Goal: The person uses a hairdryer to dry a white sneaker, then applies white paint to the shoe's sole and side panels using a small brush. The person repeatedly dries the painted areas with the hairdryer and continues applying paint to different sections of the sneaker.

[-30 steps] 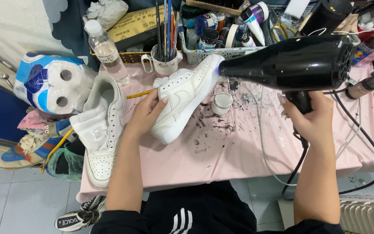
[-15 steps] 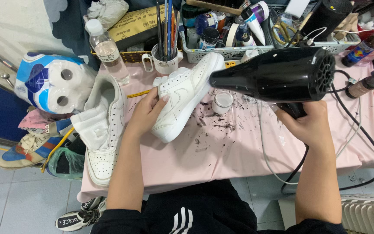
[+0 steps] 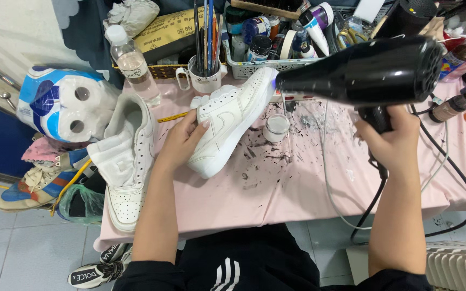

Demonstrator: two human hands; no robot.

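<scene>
Two hands at work: the left hand (image 3: 182, 144) is steadying a white sneaker (image 3: 227, 121); the right hand (image 3: 392, 141) is aiming a black hair dryer (image 3: 370, 73) at it.
Sneaker position: it is lying tilted on the pink surface (image 3: 297, 188), heel toward the person, toe raised toward the grey basket (image 3: 254, 66) of paint bottles.
Left fingers: they are curling closed over the sneaker's side near the heel, thumb on top, pinning it against the cloth.
Right fingers: they are wrapping fully shut around the dryer's handle, cord (image 3: 454, 178) trailing off the edge.
Nozzle relation: the dryer's nozzle is pointing at the toe end and sitting just beside it, apparently not touching.
Nearby items: a small white jar (image 3: 276, 128) is standing just beside the sneaker; a mug of brushes (image 3: 205, 75) and a clear water bottle (image 3: 133, 64) are standing behind; a second white sneaker (image 3: 128, 161) is lying to the left.
Judgement, airflow: keeping the nozzle clear of the leather and sweeping it along the upper looks wise, so that no one patch is overheating.
Judgement, grip: holding at the heel is keeping the left fingers out of the hot stream.
Risk: the cord is looping near the jar and could be dragging it over.
</scene>
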